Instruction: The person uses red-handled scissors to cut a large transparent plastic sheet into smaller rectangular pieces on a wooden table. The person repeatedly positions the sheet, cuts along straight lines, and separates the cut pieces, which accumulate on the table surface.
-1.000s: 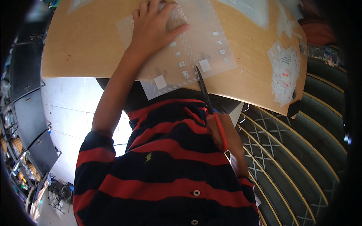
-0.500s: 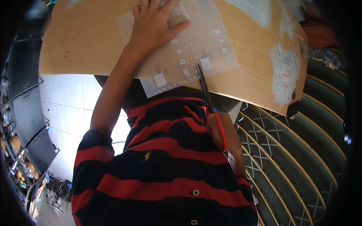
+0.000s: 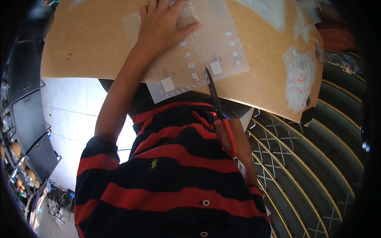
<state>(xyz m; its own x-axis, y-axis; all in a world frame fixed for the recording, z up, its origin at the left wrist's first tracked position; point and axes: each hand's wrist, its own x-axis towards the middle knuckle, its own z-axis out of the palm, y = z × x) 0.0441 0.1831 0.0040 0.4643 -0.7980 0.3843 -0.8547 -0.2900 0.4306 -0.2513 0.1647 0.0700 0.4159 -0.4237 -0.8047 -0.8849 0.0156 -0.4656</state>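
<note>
A translucent plastic sheet with white printed marks lies on the wooden table, one corner hanging over the near edge. My left hand rests flat on it with fingers spread; the fingertips run out at the top of the picture. Close to my body, my right hand is wrapped round the red handle of a pair of scissors. The dark blades point up and away, their tip at the sheet's near edge, between two white printed rectangles. I cannot tell how far apart the blades are.
Cut printed pieces lie in an overlapping pile at the table's right side. More clear plastic is at the far right. Dark rack bars with yellow edges stand right of the table, and dark cabinets line the left.
My right hand and the scissors have shifted very slightly left. The sheet's right edge has moved a little left too. My left hand stays in place.
</note>
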